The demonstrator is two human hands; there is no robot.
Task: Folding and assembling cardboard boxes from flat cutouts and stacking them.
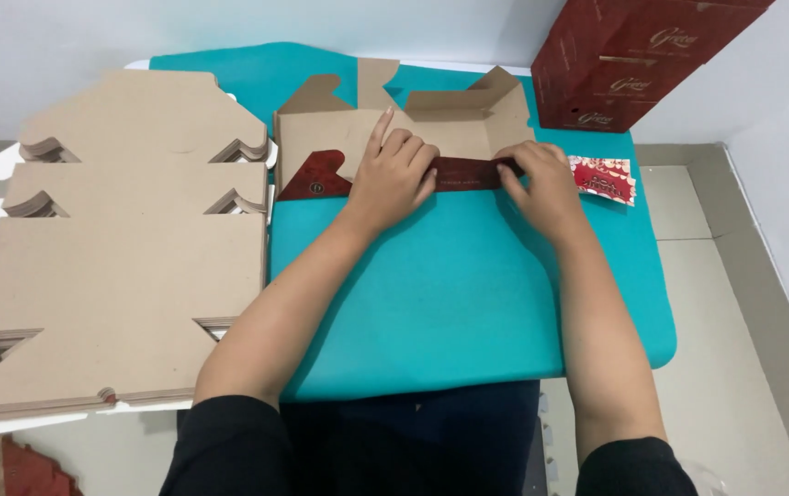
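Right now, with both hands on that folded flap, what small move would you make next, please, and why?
Probably press the dark red flap flat along its crease: the left hand and right hand already pin it against the brown box blank, whose far panels stand half raised.

White walls (91, 37), grey tiled floor (734, 303), teal-covered table (468, 303) under even, soft light.
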